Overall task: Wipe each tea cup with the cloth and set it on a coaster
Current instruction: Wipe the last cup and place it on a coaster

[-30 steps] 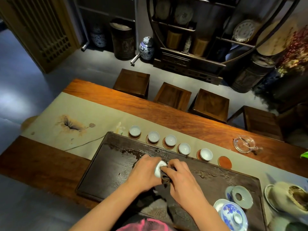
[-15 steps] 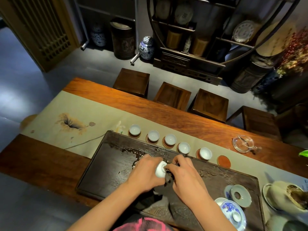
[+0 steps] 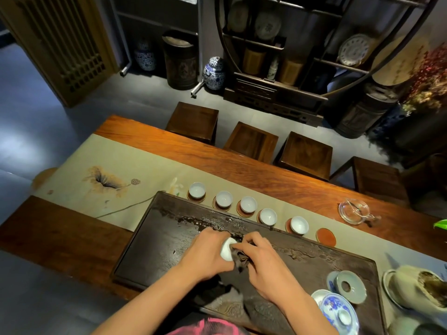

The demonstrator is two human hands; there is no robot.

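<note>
On the long wooden desk [image 3: 254,170] lies the dark tea tray [image 3: 154,243], and above it your left hand [image 3: 205,256] curls around a white tea cup [image 3: 227,250] tipped sideways. Your right hand [image 3: 266,264] pinches the dark cloth [image 3: 239,258] against it. Behind the tray five cups sit on coasters; one red coaster [image 3: 325,237] is free

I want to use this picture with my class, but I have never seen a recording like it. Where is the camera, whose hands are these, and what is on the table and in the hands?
There is no machine here. The camera sits on a person's head, looking forward and down at their own bare hands. The left hand holds a small white tea cup; the right hand wipes it with a dark cloth, above a dark tea tray. Behind the tray, five cups stand on coasters on a pale table runner, and one orange coaster is free. A blue-and-white lidded bowl sits at the right.
</note>
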